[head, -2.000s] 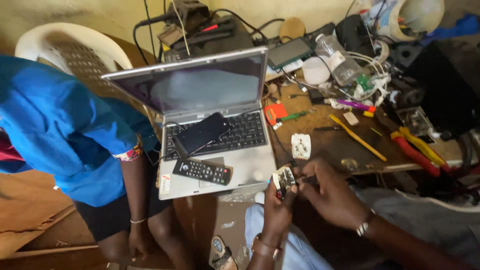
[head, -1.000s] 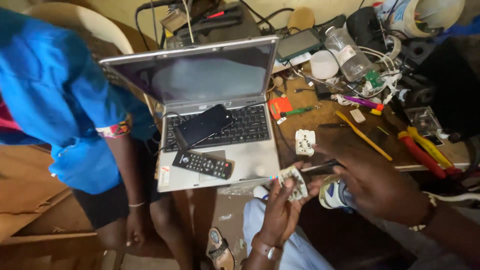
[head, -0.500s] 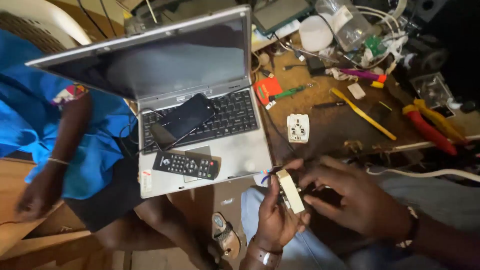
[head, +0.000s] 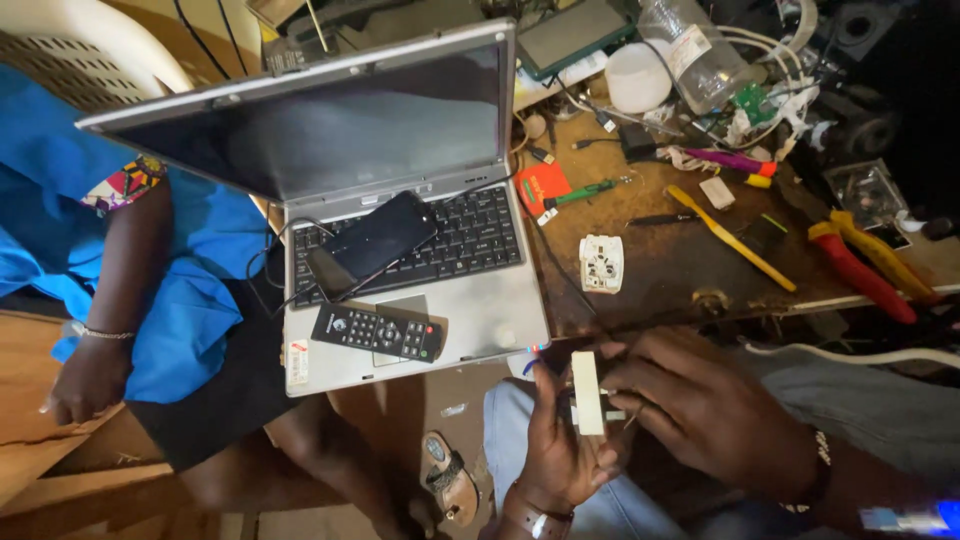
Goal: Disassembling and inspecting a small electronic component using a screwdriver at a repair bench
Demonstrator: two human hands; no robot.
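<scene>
White plug adapter (head: 587, 392) is sitting edge-on at lower centre of the frame, below the laptop (head: 400, 250). Left hand (head: 560, 445) is gripping it from beneath; right hand (head: 705, 405) is pinching its right side, fingers curled.

Bare hands (head: 640, 420), beaded bracelet (head: 818, 470)

Our left hand (head: 560, 440) palm-up, fingers curled, thumb raised, wristband at the wrist. Our right hand (head: 700, 405) reaches in from the right, knuckles up, fingers pinched against the left; bracelet on wrist.
</scene>
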